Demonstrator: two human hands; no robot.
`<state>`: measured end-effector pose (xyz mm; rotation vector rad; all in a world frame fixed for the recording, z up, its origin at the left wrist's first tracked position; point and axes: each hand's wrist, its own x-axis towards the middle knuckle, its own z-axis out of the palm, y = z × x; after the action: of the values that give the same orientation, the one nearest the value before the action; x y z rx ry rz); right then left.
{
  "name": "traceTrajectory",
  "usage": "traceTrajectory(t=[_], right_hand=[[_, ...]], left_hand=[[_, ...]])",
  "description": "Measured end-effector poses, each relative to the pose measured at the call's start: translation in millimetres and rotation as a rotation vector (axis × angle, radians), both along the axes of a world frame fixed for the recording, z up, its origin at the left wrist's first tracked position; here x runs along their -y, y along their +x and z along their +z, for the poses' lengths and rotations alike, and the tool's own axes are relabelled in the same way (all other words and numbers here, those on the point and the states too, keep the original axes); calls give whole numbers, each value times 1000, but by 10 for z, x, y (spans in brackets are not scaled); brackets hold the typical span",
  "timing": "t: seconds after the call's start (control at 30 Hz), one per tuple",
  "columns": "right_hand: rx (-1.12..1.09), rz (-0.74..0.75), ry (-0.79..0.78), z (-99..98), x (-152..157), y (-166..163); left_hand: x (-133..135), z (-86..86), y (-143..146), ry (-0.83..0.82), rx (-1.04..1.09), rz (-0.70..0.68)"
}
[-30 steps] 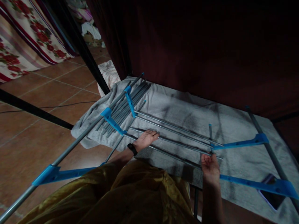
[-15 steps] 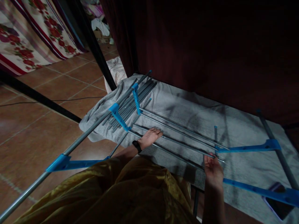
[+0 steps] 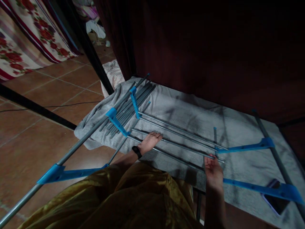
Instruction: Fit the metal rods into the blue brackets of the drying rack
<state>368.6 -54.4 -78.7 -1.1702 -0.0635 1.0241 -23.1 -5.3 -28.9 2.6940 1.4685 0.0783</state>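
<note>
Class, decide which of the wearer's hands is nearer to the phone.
The right. The right hand is at the near-phone end of a metal rod, left of the phone in view; the left hand is farther left along that rod.

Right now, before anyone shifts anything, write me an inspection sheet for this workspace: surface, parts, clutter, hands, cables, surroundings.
Surface: grey blanket, wrinkled, bunched at its left end.
Parts: blue brackets on thicker tubes; thin rods run between the two sides; a pile of rods lies at the left end.
Clutter: phone on the blanket, partly hidden by a bracket.
Hands: left hand over a thin rod, its grip partly hidden; right hand holds the same rod near its right end.
Cables: one dark cable across the tiled floor.
Surroundings: dark red cloth behind, floral cloth at left, black poles.
</note>
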Motion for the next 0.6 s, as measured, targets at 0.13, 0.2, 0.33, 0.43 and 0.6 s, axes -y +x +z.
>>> traceTrajectory(t=[0.13, 0.2, 0.33, 0.43, 0.6], right_hand=[[25, 15, -2, 113, -13, -124], [27, -19, 11, 156, -22, -176], [-45, -65, 6, 201, -45, -227], [-54, -90, 23, 209, -57, -243], [-51, -69, 84, 199, -71, -270]], left_hand=[[-10, -44, -44, 25, 66, -17], [-27, -78, -75, 53, 103, -25], [-83, -163, -134, 74, 183, -52], [-128, -223, -169, 89, 220, -66], [-178, -264, -218, 171, 214, -79]])
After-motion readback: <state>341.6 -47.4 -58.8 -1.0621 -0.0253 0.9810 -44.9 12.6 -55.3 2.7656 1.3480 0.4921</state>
